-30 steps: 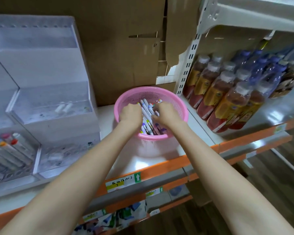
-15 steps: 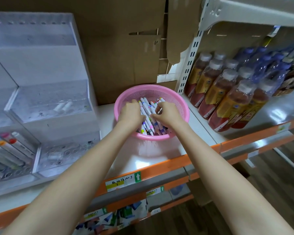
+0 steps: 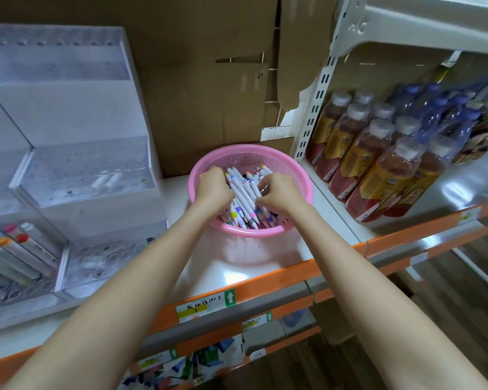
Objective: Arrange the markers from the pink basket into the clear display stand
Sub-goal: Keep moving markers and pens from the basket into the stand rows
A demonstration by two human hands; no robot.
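Head view: a person stands at a shop shelf with both bare arms reaching into a pink basket.

The left grip is curled down into the markers. Its fingertips are buried, so I cannot tell whether it has hold of any. The right grip is bent round a few of the marker barrels, thumb underneath and fingers on top.

The step appears to be gathering a bunch to carry across. To do it well, the person would probably line the barrels up side by side before lifting. They should take only as many as one grip can close round, so none slide out on the way. The basket is light and may shift, so the other grip could steady its rim.

The basket holds a loose heap of slim white markers with coloured bands, mostly lying parallel.

The stand sits to the left, near the basket but apart from it. Its middle tier holds two pale tubes lying flat. A low compartment at far left holds thick pens with coloured caps.

Bottles of brown drink fill the next bay to the right.
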